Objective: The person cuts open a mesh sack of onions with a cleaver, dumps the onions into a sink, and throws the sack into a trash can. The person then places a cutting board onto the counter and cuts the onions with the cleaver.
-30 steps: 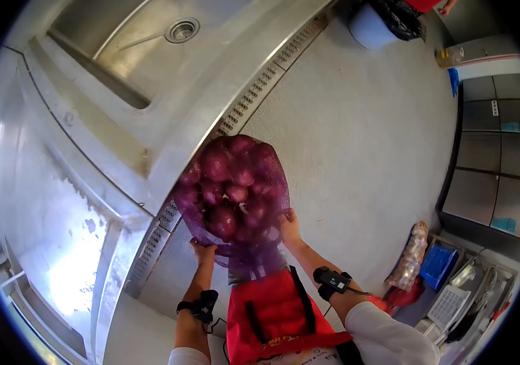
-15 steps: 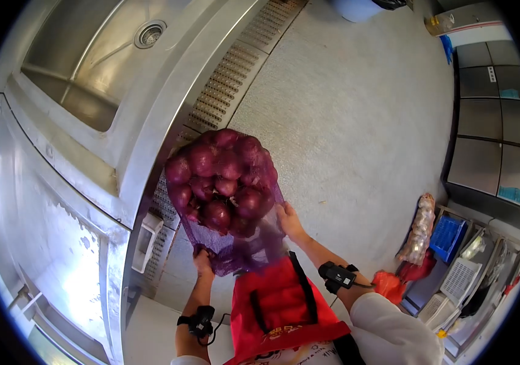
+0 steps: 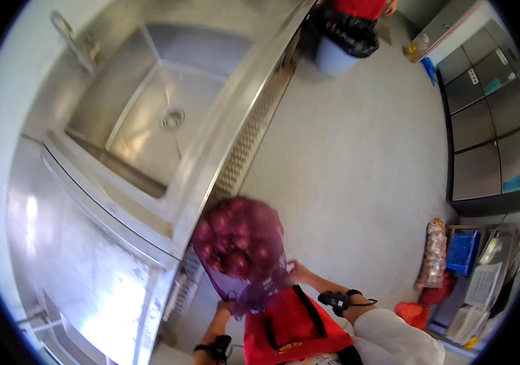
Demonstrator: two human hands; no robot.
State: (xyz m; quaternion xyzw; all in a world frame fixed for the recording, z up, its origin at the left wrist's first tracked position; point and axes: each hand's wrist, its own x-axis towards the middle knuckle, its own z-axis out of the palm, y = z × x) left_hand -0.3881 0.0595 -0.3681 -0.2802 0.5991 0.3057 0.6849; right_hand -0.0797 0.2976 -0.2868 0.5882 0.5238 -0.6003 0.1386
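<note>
A purple mesh bag point(image 3: 254, 292) full of red onions point(image 3: 237, 234) hangs in front of me, beside the steel sink counter. Its loose mesh end is toward my body. My left hand point(image 3: 226, 307) is closed on the lower left edge of the mesh. At the right edge of the bag, my right hand point(image 3: 296, 272) grips the netting. Mesh and blur partly hide the fingers of both hands. A red apron point(image 3: 299, 328) lies just below the bag.
On the left is a steel sink point(image 3: 144, 115) with a tap point(image 3: 77, 45). A perforated floor drain point(image 3: 242, 149) runs along the counter. Ahead stands a bin point(image 3: 336, 55) with a black liner, beside another person in red. Crates point(image 3: 464, 252) and a bag of garlic-like bulbs point(image 3: 435, 252) are at right.
My view has tilted up, bringing the tap, the bin and another person into sight. The onion bag and both hands sit lower in view, still together.
</note>
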